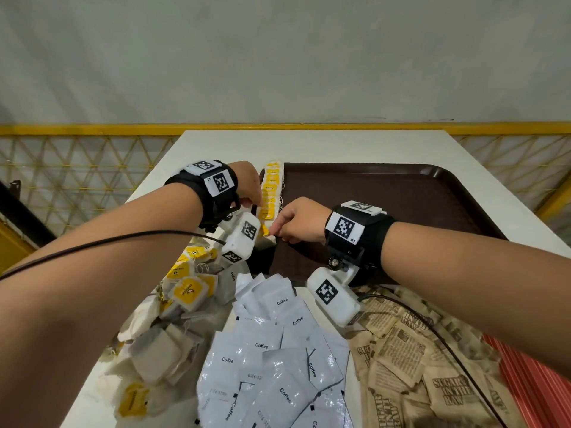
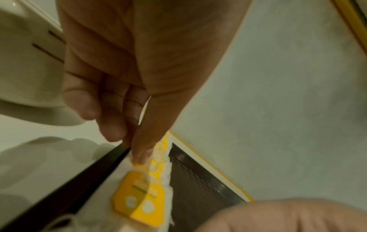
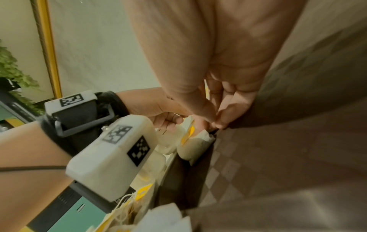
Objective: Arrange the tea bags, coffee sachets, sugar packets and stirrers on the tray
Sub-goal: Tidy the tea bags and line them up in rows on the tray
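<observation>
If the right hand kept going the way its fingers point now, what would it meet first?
Most likely the tea bag at the near end of the row along the tray's left edge; the right hand already seems to pinch it, though depth is unclear.

"Coffee" on sachets [image 1: 272,350]; "SUGAR" on packets [image 1: 445,387].

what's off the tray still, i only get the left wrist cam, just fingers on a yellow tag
Observer: The head view shows a loose heap of tea bags on the table, left of the tray.
Operator: other stuff?
Observer: Silver coffee sachets lie in a pile nearest the person, none on the tray.
Operator: sugar?
Observer: Brown sugar packets are heaped to the right of the sachets.
Operator: right hand doing what
Observer: The right hand pinches a tea bag at the near end of the row of tea bags along the tray's left edge.
</observation>
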Available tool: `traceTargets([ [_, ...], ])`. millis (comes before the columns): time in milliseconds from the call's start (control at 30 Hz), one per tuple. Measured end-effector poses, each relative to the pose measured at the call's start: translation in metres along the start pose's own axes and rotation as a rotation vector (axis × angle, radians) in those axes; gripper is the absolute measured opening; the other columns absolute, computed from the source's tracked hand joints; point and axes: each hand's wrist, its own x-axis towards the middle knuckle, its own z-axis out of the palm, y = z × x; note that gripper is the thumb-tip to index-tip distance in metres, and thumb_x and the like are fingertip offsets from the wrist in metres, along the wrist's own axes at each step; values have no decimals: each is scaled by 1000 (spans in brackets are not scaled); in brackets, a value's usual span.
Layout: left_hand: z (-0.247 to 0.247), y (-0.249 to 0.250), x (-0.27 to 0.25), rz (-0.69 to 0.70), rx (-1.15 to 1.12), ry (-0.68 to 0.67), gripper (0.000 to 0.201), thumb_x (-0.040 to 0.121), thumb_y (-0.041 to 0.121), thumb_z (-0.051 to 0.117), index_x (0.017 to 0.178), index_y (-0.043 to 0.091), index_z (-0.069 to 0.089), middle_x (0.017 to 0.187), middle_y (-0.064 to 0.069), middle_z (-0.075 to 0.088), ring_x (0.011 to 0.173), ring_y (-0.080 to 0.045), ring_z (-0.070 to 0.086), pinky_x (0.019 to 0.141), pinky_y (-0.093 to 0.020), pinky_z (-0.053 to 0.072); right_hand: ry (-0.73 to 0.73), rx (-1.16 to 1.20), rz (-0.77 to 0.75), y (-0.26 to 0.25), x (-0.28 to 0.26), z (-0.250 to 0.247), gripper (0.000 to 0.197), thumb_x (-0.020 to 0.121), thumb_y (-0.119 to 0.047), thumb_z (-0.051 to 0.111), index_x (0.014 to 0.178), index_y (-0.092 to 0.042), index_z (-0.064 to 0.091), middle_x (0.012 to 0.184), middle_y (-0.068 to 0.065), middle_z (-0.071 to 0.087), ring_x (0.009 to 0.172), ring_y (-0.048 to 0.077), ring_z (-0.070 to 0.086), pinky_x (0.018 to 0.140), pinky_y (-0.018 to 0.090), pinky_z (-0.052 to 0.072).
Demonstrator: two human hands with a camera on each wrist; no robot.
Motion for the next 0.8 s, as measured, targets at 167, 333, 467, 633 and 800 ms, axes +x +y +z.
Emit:
traceTargets([
  [167, -7, -6, -8, -30, -105, -81, 18, 80, 17, 75, 90, 2, 70, 77, -10, 65, 72, -19, 58, 66, -27, 50, 33, -69, 34, -2, 2, 3, 26, 82, -29, 72, 79, -3, 71, 70, 9, 62, 67, 18, 58, 71, 30, 54],
  [333, -10, -11, -22, -22, -3, -164, 28, 80, 25, 74, 95, 1, 71, 68, -3, 64, 69, -16, 57, 63, -25, 49, 8, -156, 29, -9, -3, 4, 31, 76, -29, 79, 82, 0, 72, 65, 5, 60, 66, 18, 55, 67, 30, 49],
  [467, -3, -10, -30, 4, 145, -237, 40, 78, 35, 75, 102, 3, 71, 73, -1, 66, 71, -14, 58, 74, -25, 52, -20, -258, 18, -14, -7, 6, 32, 76, -29, 80, 89, 0, 73, 66, 1, 57, 60, 13, 50, 63, 25, 43],
  [633, 1, -5, -33, 48, 214, -303, 32, 82, 27, 73, 103, 4, 68, 66, 2, 58, 63, -11, 52, 57, -18, 44, -45, -290, -7, -15, -9, 6, 21, 77, -26, 79, 79, -8, 69, 64, -2, 55, 54, 8, 47, 55, 16, 40],
  [800, -6, -3, -31, 137, 158, -256, 4, 85, 15, 68, 84, 17, 66, 74, 3, 63, 69, -9, 59, 56, -17, 48, -81, -222, 1, -10, -11, -1, 24, 74, -27, 81, 66, -17, 61, 63, 0, 58, 62, 13, 53, 55, 20, 45],
])
